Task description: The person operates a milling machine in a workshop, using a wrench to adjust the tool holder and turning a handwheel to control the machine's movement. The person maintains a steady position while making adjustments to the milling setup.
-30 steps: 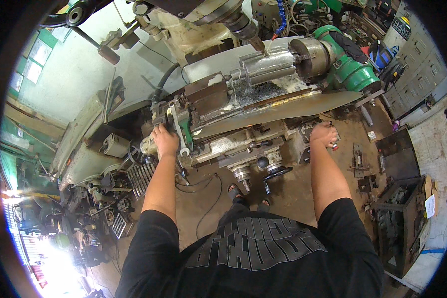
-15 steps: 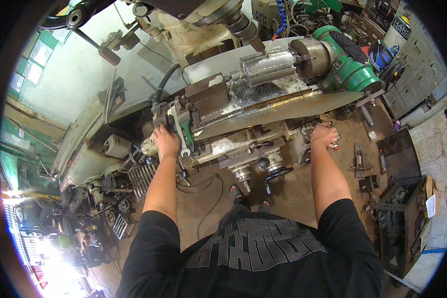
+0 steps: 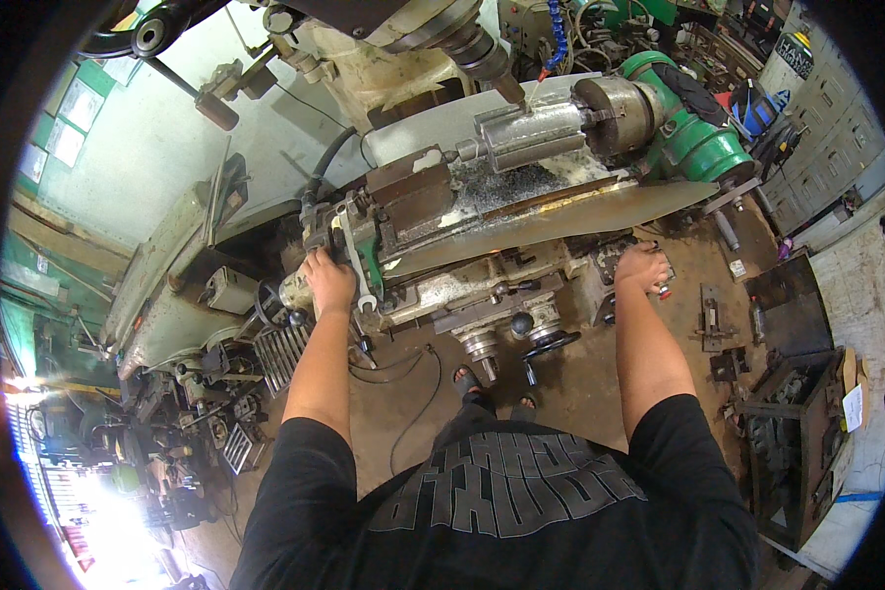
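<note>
Okay | left hand (image 3: 330, 283): fingers bent over milling machine (image 3: 462, 286)'s left end, grip unclear | wrench (image 3: 366, 297): just right, green-handled tool (image 3: 369, 260) beside | grooved metal workpiece (image 3: 533, 134): mounted on machine, left of chuck (image 3: 615, 116) | right hand (image 3: 642, 267): curled at machine's right end by red-tipped lever (image 3: 665, 291), can't tell if pinching

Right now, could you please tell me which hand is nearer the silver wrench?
The left hand, beside the wrench; the right hand is far to its right.
</note>
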A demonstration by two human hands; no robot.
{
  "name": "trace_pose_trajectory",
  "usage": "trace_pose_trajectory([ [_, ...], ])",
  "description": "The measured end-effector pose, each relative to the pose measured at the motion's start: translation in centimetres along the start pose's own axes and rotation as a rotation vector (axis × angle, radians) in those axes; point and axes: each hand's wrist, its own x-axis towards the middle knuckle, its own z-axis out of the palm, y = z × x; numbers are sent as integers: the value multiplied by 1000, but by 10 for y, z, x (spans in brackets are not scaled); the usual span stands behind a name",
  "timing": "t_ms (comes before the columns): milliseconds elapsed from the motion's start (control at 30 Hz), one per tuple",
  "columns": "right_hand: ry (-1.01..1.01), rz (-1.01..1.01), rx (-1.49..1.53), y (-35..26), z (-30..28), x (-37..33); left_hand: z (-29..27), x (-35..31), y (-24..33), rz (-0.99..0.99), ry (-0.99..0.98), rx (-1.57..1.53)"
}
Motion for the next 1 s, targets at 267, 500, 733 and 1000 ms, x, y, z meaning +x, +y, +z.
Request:
trace_pose_trajectory([
  [267, 10, -2, -25, 1, 2, -1, 1, -1, -1, -23, -24, 6],
  [500, -11, -2, 6, 0, -1, 0, 5, 0, -4, -1, 17, 19],
  [733, -22, 8, -6, -1, -3, 0, 4, -1, -5, -36, -29, 9],
  [1000, -5, 4, -22, 0, 1, 0, 1, 0, -3, -19, -31, 22],
])
